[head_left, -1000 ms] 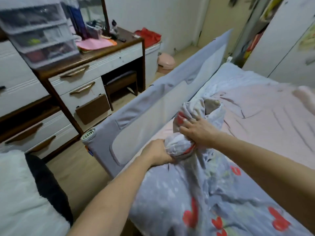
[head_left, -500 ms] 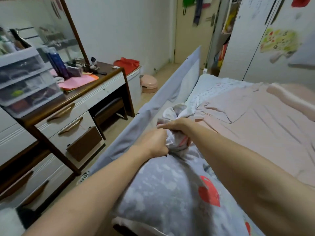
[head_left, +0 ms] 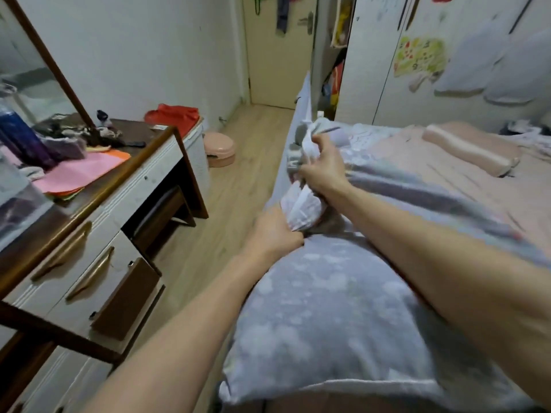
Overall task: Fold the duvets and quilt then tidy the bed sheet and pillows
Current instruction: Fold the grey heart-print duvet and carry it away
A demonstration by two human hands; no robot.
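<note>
Narrow bedroom, pale walls, wooden floor point(head_left: 238, 162) running to a closed door; on the left a dressing table point(head_left: 98, 204) with brass-handled drawers and loose pink paper, on the right a bed covered in a pink bed sheet point(head_left: 441, 180), with a pink bolster pillow point(head_left: 468, 152) lying near the far side. Grey duvet point(head_left: 322, 308), printed with pale blotches, heaped along the near edge of the bed against the grey bed rail point(head_left: 304, 105), stretching from the bottom of the view up to both hands. Left hand point(head_left: 274, 234) curled round a gathered bunch of the fabric at its lower part; right hand point(head_left: 323, 168) just beyond, fingers clamped on the upper twist of the same bunch, where white lining shows. Soft, light and limp by the look of it: no stiffness, sagging wherever unsupported, unlikely to slip from a closed fist, nothing fragile. Bulk rather than weight probably the trouble. Best taken at corners or along a hem rather than mid-bunch, hands well apart, so that the cloth hangs flat enough to fold. Judged an early step, duvet not yet folded, sheet creased.
</note>
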